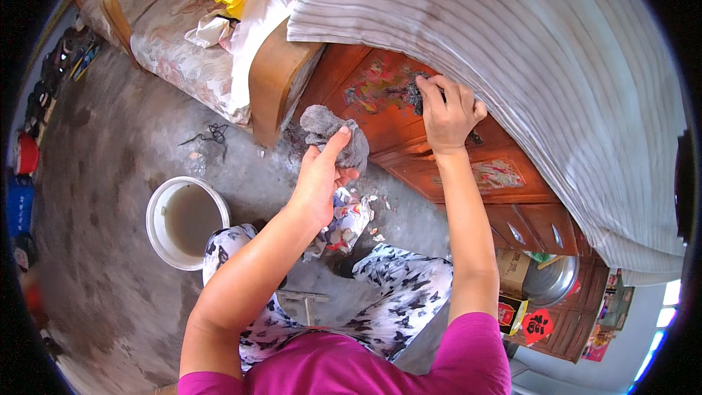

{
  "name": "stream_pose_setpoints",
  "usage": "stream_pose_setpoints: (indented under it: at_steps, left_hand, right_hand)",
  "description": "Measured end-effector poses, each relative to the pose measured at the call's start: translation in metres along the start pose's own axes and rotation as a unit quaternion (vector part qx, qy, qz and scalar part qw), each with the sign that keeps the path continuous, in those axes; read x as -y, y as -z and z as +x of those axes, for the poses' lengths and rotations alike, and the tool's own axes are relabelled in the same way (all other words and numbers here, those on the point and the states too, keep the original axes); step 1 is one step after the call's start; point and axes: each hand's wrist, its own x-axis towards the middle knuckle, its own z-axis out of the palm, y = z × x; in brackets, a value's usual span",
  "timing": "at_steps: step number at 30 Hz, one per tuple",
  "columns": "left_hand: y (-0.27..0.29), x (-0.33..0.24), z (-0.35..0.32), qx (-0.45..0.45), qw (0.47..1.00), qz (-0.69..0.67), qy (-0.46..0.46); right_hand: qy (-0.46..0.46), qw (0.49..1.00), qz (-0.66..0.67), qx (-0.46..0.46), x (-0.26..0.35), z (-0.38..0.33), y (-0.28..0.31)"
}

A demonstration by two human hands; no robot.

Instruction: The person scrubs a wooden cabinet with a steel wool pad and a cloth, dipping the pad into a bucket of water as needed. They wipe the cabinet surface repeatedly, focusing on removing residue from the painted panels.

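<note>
We are holding a dark scourer (416, 95) at a reddish wooden front (398, 135).
Our right hand (450, 118) is pinching it by the far colourful residue (373, 91), near the striped cover (512, 36); our left hand (319, 179) is gripping a grey cloth (354, 150) to the left. We are judging that hard pressing could be scratching the finish, and knuckles brushing the cover could be smearing it.

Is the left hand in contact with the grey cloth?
Touching: the head view shows the left hand gripping the grey cloth, its thumb lying over it.

Magenta top (336, 364) — butterfly-print trousers (409, 287)
</note>
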Motion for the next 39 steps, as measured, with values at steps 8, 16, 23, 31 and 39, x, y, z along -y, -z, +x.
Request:
stream_pose_setpoints:
  at_steps: [8, 16, 23, 31, 39]
  left_hand:
    - [-0.003, -0.001, 0.002, -0.001, 1.0, -0.007, 0.0]
    - [-0.009, 0.001, 0.003, -0.006, 1.0, -0.002, 0.013]
    - [-0.01, 0.003, -0.003, -0.001, 1.0, -0.017, 0.012]
    - [-0.011, 0.003, 0.005, 0.015, 1.0, -0.017, 0.005]
    - [-0.014, 0.008, -0.003, 0.001, 1.0, -0.008, 0.018]
  right_hand:
    - [0.053, 0.991, 0.11, 0.058, 0.029, 0.033, -0.026]
    - [0.011, 0.999, 0.021, 0.036, 0.009, 0.009, -0.017]
    - [0.006, 0.997, 0.04, 0.065, 0.02, 0.004, -0.017]
    - [0.032, 0.997, 0.045, 0.056, 0.04, 0.016, -0.038]
    - [0.039, 0.997, -0.019, 0.059, -0.013, -0.029, 0.017]
